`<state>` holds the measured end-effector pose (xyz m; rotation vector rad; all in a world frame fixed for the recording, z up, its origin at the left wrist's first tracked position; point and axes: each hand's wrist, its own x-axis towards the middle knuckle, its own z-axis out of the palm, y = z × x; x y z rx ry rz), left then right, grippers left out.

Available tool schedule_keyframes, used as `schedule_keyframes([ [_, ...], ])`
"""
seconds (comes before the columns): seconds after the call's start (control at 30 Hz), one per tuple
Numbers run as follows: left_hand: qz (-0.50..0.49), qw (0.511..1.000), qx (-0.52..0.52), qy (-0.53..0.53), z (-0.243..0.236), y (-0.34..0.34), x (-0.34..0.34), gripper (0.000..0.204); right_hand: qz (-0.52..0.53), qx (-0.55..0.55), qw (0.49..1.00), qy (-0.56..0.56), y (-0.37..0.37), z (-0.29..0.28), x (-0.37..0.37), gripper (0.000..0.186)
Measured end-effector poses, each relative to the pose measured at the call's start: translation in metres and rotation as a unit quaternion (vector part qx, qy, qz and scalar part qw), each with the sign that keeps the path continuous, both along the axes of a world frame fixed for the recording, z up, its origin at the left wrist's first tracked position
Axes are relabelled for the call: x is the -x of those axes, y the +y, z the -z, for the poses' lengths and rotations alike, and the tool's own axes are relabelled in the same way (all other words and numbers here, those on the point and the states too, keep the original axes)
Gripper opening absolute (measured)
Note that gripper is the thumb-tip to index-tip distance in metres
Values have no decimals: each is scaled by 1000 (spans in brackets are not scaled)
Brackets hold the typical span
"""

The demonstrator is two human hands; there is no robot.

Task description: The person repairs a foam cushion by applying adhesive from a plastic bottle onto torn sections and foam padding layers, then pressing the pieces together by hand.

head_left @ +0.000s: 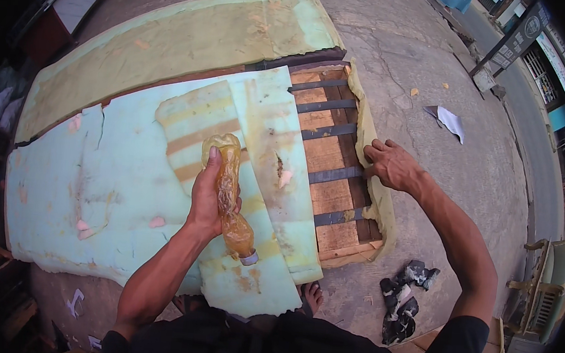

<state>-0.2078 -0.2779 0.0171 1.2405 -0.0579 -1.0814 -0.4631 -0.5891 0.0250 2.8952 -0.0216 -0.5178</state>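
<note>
My left hand (pixel 212 200) holds a crumpled plastic bottle (pixel 228 225) of amber-yellow stuff, cap end down, over stained pale-green foam sheets (pixel 86 193) that overlap on a piece of furniture. To the right, dark straps (pixel 326 175) cross the exposed wooden frame (pixel 321 193). My right hand (pixel 391 162) is at the frame's right side, curled fingers on the thin yellowish covering edge (pixel 375 232); some fingertips are hard to make out.
A long olive-yellow padded piece (pixel 173 39) lies behind. On the pavement (pixel 429 189) are black scraps (pixel 406 301) and a pale sheet (pixel 447 124). An upholstered chair (pixel 542 280) stands at right, a signboard (pixel 505 51) by the road at upper right. My feet (pixel 309 296) show below.
</note>
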Motion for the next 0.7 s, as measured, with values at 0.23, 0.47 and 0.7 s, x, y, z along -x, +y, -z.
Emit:
schedule_keyframes([
  [0.23, 10, 1000, -1, 1, -3, 13, -4, 57, -20, -36, 998, -39, 3, -14, 7, 26],
  [0.47, -2, 1000, -11, -10, -3, 14, 0, 58, 13, 52, 991, -121, -1, -8, -28, 38],
  [0.7, -17, 999, -35, -3, 0, 24, -5, 56, -67, 29, 995, 67, 6, -9, -7, 27],
])
